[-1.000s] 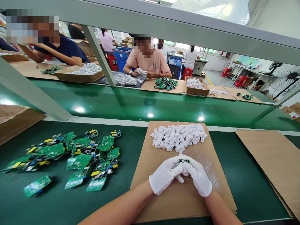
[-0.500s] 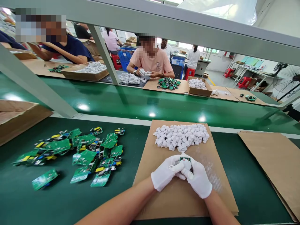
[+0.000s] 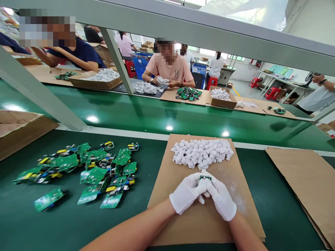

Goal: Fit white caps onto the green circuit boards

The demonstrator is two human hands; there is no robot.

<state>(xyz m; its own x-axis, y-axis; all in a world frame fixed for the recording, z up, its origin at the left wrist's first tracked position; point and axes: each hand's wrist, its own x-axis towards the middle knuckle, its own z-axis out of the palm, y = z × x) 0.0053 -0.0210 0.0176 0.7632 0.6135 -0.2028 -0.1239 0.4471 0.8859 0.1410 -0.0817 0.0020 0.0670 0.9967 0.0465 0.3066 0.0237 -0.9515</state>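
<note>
Both hands wear white gloves and meet over a cardboard sheet [image 3: 180, 216]. My left hand [image 3: 186, 194] and my right hand [image 3: 222, 196] are closed together around a small green circuit board [image 3: 205, 178], whose top edge shows between the fingers. My thumbs press on its near side, and the rest of the board is hidden. Just beyond my hands, a pile of small white parts [image 3: 202, 152] lies on the cardboard. To the left, many green circuit boards [image 3: 94, 175] with yellow and blue components are heaped on the dark green table [image 3: 15, 223].
An open cardboard box [image 3: 26, 134] stands at the far left, and more cardboard sheets [image 3: 300, 181] lie on the right. A metal frame [image 3: 183, 22] crosses above. Beyond the green belt [image 3: 146, 115], people sit at work; another person's arm [image 3: 326, 83] shows at far right.
My thumbs have moved closer together over the board, covering the white part seen between them before. A person has come into view at the far right, where a fan stood visible.
</note>
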